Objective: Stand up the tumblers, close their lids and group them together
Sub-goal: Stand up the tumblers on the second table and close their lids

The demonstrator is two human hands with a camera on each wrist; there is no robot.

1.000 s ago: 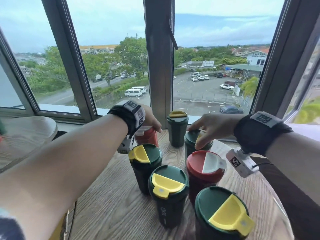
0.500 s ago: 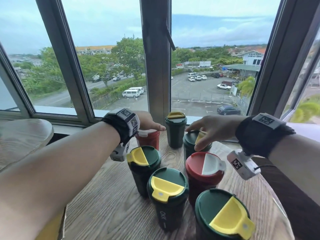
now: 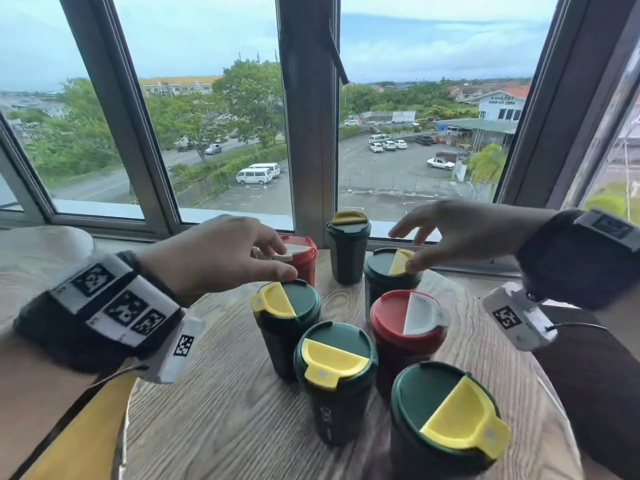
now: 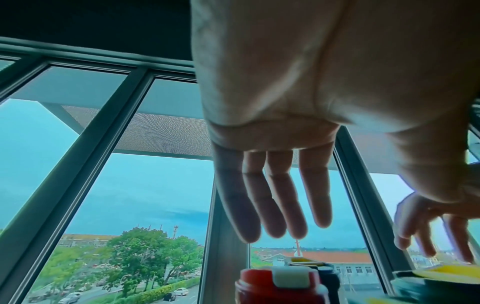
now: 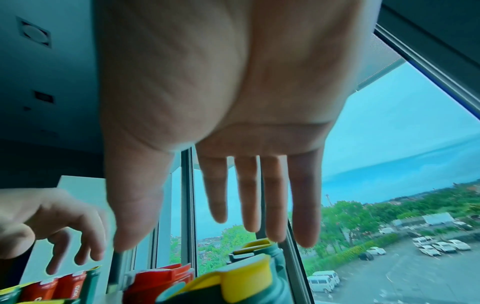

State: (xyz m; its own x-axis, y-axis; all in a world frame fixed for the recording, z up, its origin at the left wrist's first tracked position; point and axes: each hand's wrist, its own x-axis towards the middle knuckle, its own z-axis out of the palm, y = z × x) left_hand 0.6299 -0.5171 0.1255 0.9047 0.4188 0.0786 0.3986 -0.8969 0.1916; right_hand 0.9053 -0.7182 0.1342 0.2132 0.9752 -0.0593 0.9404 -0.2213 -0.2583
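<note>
L hand [image 3: 221,252] hovers over the back-left part of the round wood-grain table [image 3: 221,410], fingers loosely spread & relaxed, gripping nothing; thumb tip sits at the rim of the dark green tumbler w/ yellow flip lid [image 3: 285,322], touching or just above, can't tell which. Wrist view shows the same fingers [image 4: 275,205] straight, hanging above the red tumbler w/ white flip lid [image 3: 299,258] near the table's back edge.

All seven tumblers stand upright, clustered from centre to right side of the table. Front of the first green one: a second green tumbler w/ yellow lid [image 3: 334,372], lid down. At the back edge by the window frame [image 3: 308,116], a tall green tumbler w/ yellow lid [image 3: 348,251], a bit apart from the rest. Right of centre: red tumbler w/ white lid [image 3: 407,334], lid flat. Near the front-right edge, closest to the camera, a large green tumbler w/ yellow lid [image 3: 446,420].

R hand [image 3: 460,233] is over the back-right green tumbler [image 3: 389,275]; fingers open & fanned, thumb resting on its yellow flap, which is tilted up, not seated. Nothing gripped.
</note>
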